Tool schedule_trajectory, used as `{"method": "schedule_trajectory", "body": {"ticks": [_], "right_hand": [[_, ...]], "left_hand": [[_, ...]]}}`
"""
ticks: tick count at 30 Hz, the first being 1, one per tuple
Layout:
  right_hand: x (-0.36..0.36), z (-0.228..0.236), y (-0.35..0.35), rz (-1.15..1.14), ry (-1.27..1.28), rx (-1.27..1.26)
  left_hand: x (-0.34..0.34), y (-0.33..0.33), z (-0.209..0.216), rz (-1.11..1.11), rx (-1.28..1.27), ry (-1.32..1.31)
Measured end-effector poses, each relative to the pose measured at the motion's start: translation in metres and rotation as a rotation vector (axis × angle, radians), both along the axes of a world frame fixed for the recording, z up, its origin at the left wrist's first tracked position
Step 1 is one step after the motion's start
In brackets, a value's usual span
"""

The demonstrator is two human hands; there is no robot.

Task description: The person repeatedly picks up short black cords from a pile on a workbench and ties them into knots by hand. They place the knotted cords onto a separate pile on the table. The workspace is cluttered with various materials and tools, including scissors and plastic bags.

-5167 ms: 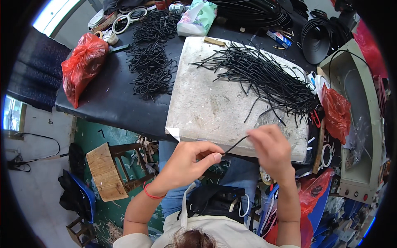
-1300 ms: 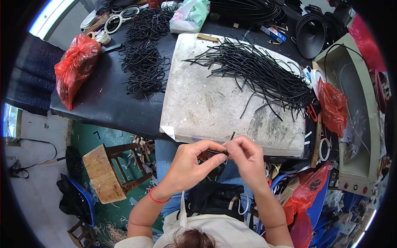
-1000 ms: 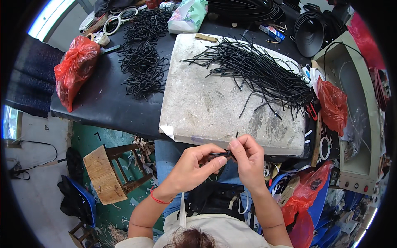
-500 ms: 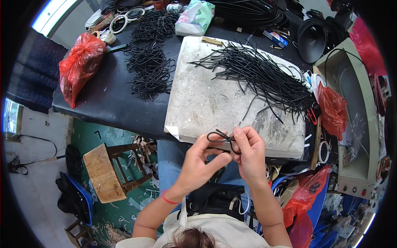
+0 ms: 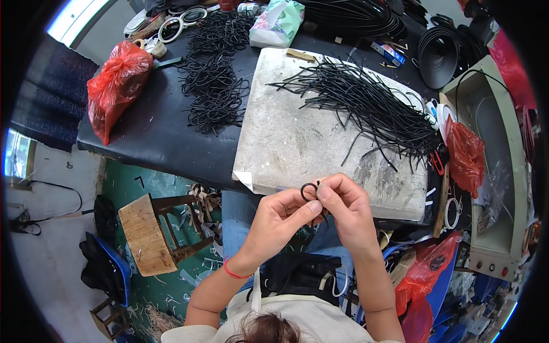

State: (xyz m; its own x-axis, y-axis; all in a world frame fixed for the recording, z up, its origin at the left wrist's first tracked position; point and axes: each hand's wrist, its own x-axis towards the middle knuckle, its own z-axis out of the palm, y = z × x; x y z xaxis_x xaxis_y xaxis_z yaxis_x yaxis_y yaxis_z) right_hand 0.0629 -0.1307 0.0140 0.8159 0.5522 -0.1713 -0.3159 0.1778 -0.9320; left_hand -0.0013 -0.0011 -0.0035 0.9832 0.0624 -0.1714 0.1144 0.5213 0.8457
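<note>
Black rubber cord loop [image 5: 309, 190], pinched between left hand [image 5: 280, 220] and right hand [image 5: 346, 208] fingertips at the grey slab's [image 5: 297, 137] 6 o'clock edge, could spring open if either pinch slackens.

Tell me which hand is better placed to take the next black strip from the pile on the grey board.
Probably the right hand. The strip pile lies on the right half of the grey board, ahead of that hand. The left hand sits farther from it and also pinches the small black loop.
</note>
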Motion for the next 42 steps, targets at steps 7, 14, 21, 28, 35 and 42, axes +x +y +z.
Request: {"method": "schedule_trajectory", "body": {"ticks": [7,14,21,28,35,42], "right_hand": [[0.003,-0.003,-0.006,-0.044,0.246,0.051],[0.007,-0.007,0.003,-0.101,0.166,-0.057],[-0.022,-0.016,0.013,-0.331,0.018,0.004],[-0.011,-0.019,-0.004,-0.146,-0.315,-0.366],[-0.013,-0.025,0.015,-0.225,0.227,0.068],[-0.006,-0.009,-0.013,-0.173,0.141,-0.062]], "left_hand": [[0.002,-0.008,0.003,-0.017,-0.016,0.040],[-0.002,-0.005,0.002,0.003,0.015,0.062],[-0.001,-0.002,-0.005,0.210,-0.188,-0.035],[-0.014,0.009,0.019,0.027,0.267,0.124],[0.000,-0.006,-0.001,0.339,0.598,0.015],[0.003,0.007,0.008,-0.004,0.169,0.056]]}}
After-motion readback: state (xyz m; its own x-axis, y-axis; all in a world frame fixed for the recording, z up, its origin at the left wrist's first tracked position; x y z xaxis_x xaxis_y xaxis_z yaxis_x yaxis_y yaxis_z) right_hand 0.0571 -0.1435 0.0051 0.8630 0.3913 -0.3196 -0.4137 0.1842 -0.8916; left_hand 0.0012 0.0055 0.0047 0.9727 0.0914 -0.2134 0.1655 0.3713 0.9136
